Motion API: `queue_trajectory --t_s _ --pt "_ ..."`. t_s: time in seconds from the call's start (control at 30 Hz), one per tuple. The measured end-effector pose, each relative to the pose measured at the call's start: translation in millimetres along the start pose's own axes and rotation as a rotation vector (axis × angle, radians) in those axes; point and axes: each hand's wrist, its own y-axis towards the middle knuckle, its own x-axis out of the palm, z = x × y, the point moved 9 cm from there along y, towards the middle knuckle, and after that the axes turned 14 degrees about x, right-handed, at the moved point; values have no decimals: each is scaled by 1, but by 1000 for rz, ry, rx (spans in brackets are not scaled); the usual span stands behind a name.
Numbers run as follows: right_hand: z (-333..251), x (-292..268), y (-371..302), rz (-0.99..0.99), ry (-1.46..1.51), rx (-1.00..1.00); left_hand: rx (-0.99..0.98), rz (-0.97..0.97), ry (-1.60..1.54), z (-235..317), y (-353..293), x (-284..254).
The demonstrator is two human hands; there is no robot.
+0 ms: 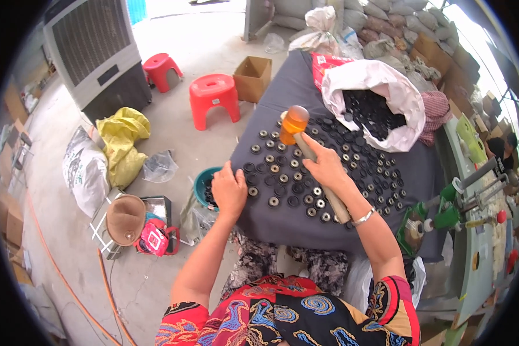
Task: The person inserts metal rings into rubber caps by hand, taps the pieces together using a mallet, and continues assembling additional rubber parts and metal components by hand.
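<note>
My right hand (330,165) is wrapped round the wooden handle of a mallet (294,122) with an orange see-through head. The mallet's head is over the far left part of the dark-covered table (288,75). Many small black round parts (294,201), several with metal centres, lie spread in loose rows under and around it. At the table's left edge is my left hand (229,189), its fingers curled and close together; what they hold, if anything, is hidden. Beside that hand, partly behind it, a teal basin (202,183) holds small dark pieces.
An open white sack (334,86) full of black parts stands at the table's far right. A green metal hand press (444,213) is on the right. Red stools (213,86), a cardboard box (252,78), an air cooler (92,46) and a yellow sack (122,144) stand on the left floor.
</note>
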Motion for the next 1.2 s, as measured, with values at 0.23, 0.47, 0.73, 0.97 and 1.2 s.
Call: queue_trajectory --t_s 0.23,0.47,0.73,0.97,1.2 --pt "13 30 -3 -63 -142 27 -12 -22 -32 0 -7 2" --pt "24 25 2 -22 -18 -42 14 -12 -31 7 -5 6" --pt "23 -34 -4 109 173 -69 12 25 -1 -1 0 1" --pt "40 -9 -20 36 68 -5 19 11 -12 -1 -5 7" --pt "52 -3 -13 4 -9 16 13 3 -27 2 -5 11"
